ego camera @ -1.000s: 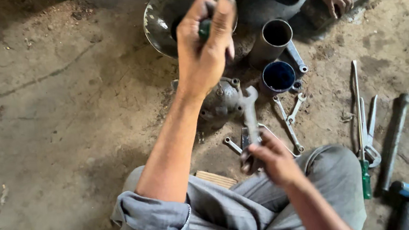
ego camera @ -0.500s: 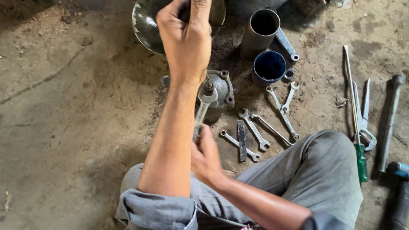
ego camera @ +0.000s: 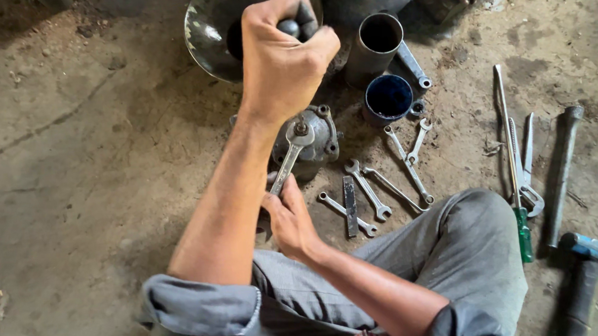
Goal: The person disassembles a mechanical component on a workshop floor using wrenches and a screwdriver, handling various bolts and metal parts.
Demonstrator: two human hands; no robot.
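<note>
The right hand (ego camera: 290,222) grips a spanner (ego camera: 289,156) whose long axis slants up and away to a bolt on the grey housing (ego camera: 319,136) on the floor; the left hand (ego camera: 283,55), fisted on a small dark part, hangs above it; loose spanners (ego camera: 369,194) lie just right; a bowl (ego camera: 213,25) beyond.

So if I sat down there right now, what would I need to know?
Left hand: raised in a fist around a small dark part, over the metal bowl.
Right hand: on the handle of a spanner whose ring end sits on a bolt of the grey casing.
Done: spanner seated.
Left: turning the bolt, it seems. Spare spanners lie beside your knee.
</note>
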